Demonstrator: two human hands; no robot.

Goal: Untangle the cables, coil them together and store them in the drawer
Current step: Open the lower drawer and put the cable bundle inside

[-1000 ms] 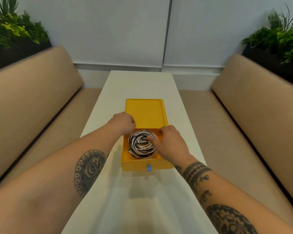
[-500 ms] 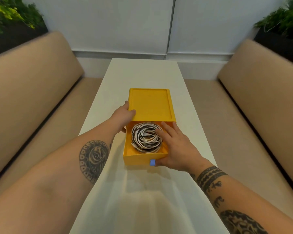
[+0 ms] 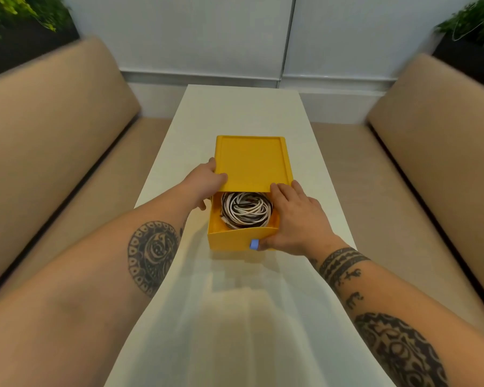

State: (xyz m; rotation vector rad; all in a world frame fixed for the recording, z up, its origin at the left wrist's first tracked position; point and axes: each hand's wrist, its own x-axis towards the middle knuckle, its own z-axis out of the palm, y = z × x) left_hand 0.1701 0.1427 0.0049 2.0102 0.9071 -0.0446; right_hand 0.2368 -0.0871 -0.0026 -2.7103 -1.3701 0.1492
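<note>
A yellow drawer box stands on the white table. Its drawer is pulled partway out toward me and holds a round coil of black and white cables. A small blue knob sits on the drawer front. My left hand grips the box's near-left corner, thumb on top. My right hand lies over the drawer's right side, its thumb against the front by the knob and its fingers reaching the box's edge.
Tan upholstered benches run along both sides of the narrow table. Dark planters with green plants stand behind each bench. A pale wall closes the far end.
My right hand left the coil and took the drawer's front and side. My left hand shifted onto the box's corner. The drawer has slid further into the box.
</note>
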